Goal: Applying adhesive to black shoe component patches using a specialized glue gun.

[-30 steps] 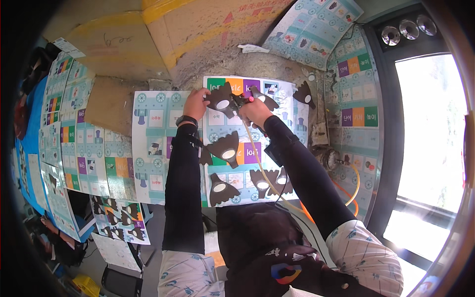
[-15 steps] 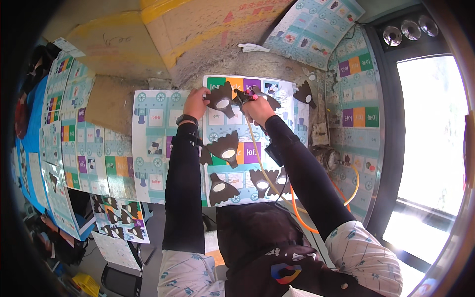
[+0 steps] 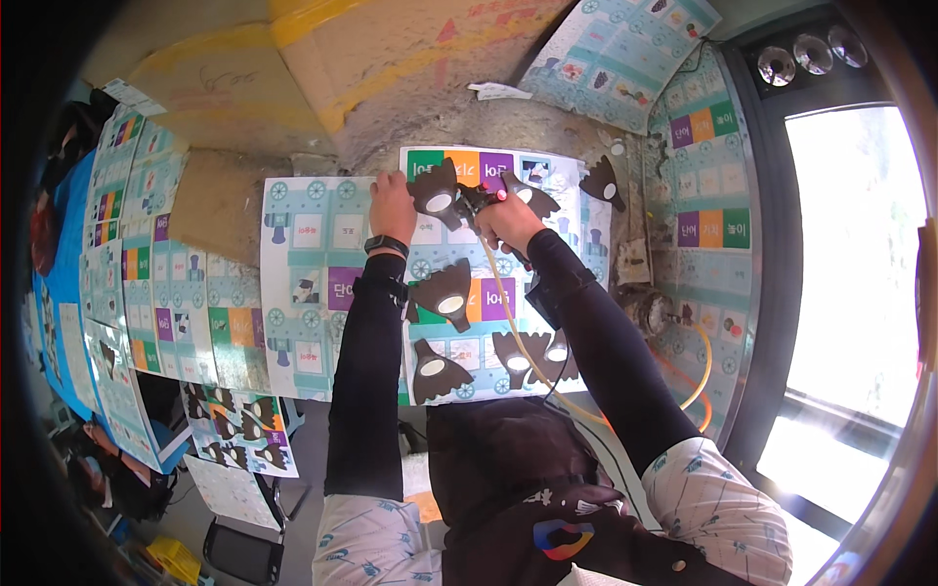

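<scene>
My right hand (image 3: 510, 223) is closed round a small black spray gun (image 3: 473, 203) with a pink-red knob, and a pale yellow hose (image 3: 505, 293) trails down from it. The gun's front points at a dark brown flared piece with a white oval (image 3: 433, 193), which lies on a printed sheet (image 3: 426, 256) in teal, green, orange and purple. Just left of that piece, my left hand (image 3: 390, 213) rests at the sheet's left edge with its fingers extended, holding nothing visible. Several similar dark pieces (image 3: 442, 296) lie lower on the sheet; another dark piece (image 3: 532, 195) is partly behind my right hand.
A second printed sheet (image 3: 293, 254) adjoins on the left. Cardboard sheets (image 3: 230, 83) stand along the back. At right are a round metal fitting (image 3: 646, 313) with hoses and a bright glass door (image 3: 855, 254). A black chair (image 3: 242, 552) stands at lower left.
My left hand has moved slightly left and down, off the upper dark piece. My right hand with the spray gun has shifted slightly. The orange hose has swung toward the right.
</scene>
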A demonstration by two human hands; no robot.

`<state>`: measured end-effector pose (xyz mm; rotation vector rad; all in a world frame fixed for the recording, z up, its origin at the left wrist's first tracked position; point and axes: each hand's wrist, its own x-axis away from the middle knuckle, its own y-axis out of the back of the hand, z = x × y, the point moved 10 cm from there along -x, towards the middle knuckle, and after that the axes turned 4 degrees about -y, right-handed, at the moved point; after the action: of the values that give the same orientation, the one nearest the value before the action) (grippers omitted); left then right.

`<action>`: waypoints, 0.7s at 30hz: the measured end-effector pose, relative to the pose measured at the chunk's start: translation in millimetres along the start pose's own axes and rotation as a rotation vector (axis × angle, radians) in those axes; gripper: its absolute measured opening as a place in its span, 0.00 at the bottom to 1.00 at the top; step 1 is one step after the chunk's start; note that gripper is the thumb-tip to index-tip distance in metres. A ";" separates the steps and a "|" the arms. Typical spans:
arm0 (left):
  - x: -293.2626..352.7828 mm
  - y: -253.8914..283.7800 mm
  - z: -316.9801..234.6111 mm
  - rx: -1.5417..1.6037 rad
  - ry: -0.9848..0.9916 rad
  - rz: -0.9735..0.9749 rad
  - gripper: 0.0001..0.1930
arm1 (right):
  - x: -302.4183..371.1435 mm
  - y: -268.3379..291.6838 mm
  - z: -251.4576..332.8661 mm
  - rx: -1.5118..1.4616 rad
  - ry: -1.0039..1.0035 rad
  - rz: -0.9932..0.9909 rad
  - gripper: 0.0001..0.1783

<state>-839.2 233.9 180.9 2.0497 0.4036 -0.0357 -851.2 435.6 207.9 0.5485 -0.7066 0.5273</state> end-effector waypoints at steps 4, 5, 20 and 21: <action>-0.8 -3.9 2.9 0.021 0.052 0.003 0.18 | 1.1 10.6 -6.1 0.097 -0.022 -0.063 0.10; -2.1 -8.6 6.8 0.001 0.074 0.053 0.16 | -0.3 12.9 -7.1 0.066 -0.004 -0.077 0.11; -32.7 26.9 -41.2 -0.468 -0.009 -0.011 0.11 | 123.0 100.4 -33.5 -0.347 0.075 -0.192 0.14; -35.1 18.5 -59.4 -0.427 -0.025 0.015 0.13 | 138.5 116.9 -47.2 -0.389 0.121 -0.243 0.15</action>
<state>-875.3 267.2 232.8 1.6295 0.3467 0.0318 -812.2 587.2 310.7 0.2299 -0.5970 0.1854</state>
